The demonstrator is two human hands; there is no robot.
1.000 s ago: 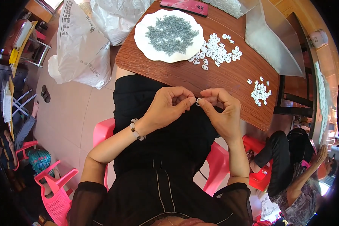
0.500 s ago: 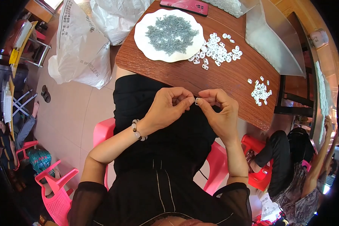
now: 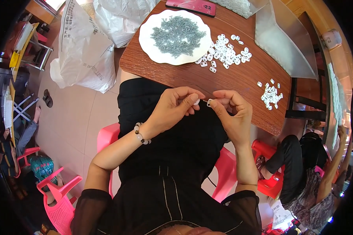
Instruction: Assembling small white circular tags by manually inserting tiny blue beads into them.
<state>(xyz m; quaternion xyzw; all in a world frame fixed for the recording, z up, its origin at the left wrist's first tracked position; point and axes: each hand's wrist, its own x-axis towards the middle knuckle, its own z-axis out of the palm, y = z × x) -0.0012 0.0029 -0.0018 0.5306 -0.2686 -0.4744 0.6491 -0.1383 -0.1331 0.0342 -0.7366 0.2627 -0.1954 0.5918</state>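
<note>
Head view: the left hand (image 3: 170,109) and right hand (image 3: 238,115) have drawn slightly apart, so the rounded white piece (image 3: 197,102) pinched in the left shows separately from the small white piece (image 3: 209,103) pinched in the right; both are above the lap (image 3: 176,145), near the counter (image 3: 239,84), any link between them too small to tell.
</note>
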